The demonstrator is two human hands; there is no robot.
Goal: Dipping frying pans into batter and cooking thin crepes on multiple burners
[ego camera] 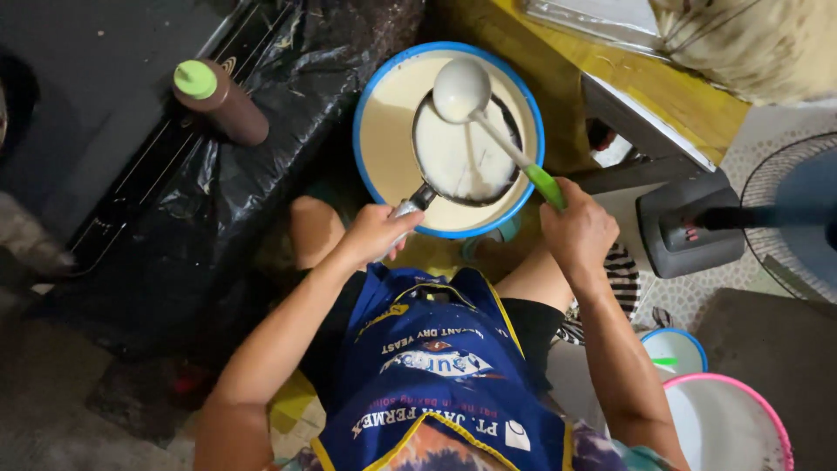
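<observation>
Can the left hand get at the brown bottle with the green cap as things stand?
Probably not right away: the left hand grips the pan handle over the batter basin. The bottle stands unobstructed on black plastic to its left.

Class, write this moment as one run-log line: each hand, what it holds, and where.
left hand: grips pan handle over batter basin | right hand: holds ladle above pan | pan: coated white
</observation>
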